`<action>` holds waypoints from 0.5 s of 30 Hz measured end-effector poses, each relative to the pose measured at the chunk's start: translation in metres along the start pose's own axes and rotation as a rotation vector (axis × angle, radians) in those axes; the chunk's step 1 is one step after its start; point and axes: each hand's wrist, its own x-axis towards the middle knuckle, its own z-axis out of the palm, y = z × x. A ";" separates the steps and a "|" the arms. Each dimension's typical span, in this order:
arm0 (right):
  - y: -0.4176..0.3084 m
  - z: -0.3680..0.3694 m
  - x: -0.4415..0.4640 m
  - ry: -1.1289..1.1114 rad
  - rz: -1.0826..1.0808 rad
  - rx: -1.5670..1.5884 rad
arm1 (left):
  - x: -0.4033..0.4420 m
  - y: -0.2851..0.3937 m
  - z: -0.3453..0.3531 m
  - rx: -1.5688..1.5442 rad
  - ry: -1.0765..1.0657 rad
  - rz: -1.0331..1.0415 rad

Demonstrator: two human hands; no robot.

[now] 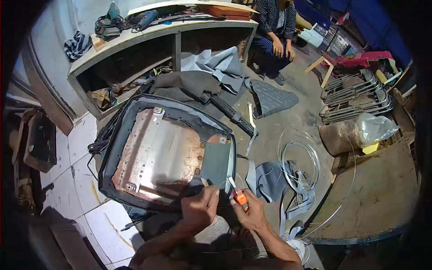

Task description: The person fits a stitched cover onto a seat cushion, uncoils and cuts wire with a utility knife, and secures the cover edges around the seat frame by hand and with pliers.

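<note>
My right hand [250, 211] is closed around an orange-handled tool [240, 197], whose light metal tip points up and left. Just left of it, my left hand [200, 208] is closed in a pinch near the lower right corner of a seat frame; a thin wire or thread seems to run between the hands, too fine to make out fully. The seat frame [105, 168] lies with its metal pan [166, 153] facing up, dark padding round its rim. A grey-green flap [216, 161] covers the pan's right part.
Coiled wire [318, 166] and fabric scraps [270, 180] lie right of the seat. Behind stands a shelf [177, 47] with power tools [143, 20]. A seated person [276, 27] is at the back. Stacked metal frames [355, 96] and a brown board [369, 198] are at right.
</note>
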 end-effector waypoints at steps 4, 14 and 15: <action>0.008 -0.007 -0.004 -0.049 0.002 -0.054 | 0.001 -0.001 -0.011 0.090 -0.101 0.054; 0.021 -0.024 -0.002 -0.117 0.036 -0.049 | 0.006 0.001 -0.008 -0.259 -0.120 -0.445; 0.038 -0.023 -0.007 -0.077 0.071 -0.079 | 0.004 -0.007 -0.009 -0.298 -0.125 -0.523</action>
